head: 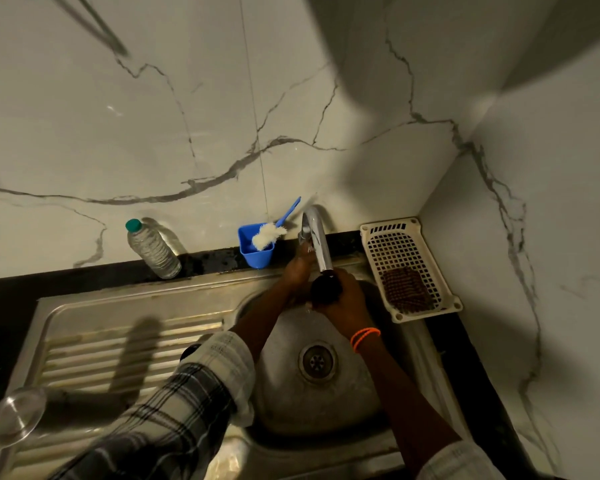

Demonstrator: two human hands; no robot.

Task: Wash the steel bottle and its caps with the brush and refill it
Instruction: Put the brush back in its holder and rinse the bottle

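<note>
The right hand (340, 299) is wrapped around a dark, rounded thing, most likely a cap (326, 289), held right under the mouth of the tap (317, 244) over the sink (146, 303). The left hand (297, 271) reaches up just beyond it toward the tap's base; whether its fingers are on the lever or curled round anything I cannot tell, since the spout hides them. A thin run of water seems to fall below the right hand, though it is faint.

This looks like a rinse of the cap. To do it well, keep the cap square under the stream with its hollow side turned up first, then tip it so the water drains into the bowl rather than down the wrist. A moderate flow is better, since a hard jet would splash off the curved inside. Turn the cap in the fingers so the threads get washed all round.

The brush (274, 230) stands in a blue cup (257, 252) just left of the left hand, within easy reach for scrubbing. A steel bottle (16, 419) appears to lie on the drainboard, far left of both hands and low in view. A plastic bottle (153, 249) stands on the counter (84, 271) further left, and a basket (406, 268) sits right of the right hand.
</note>
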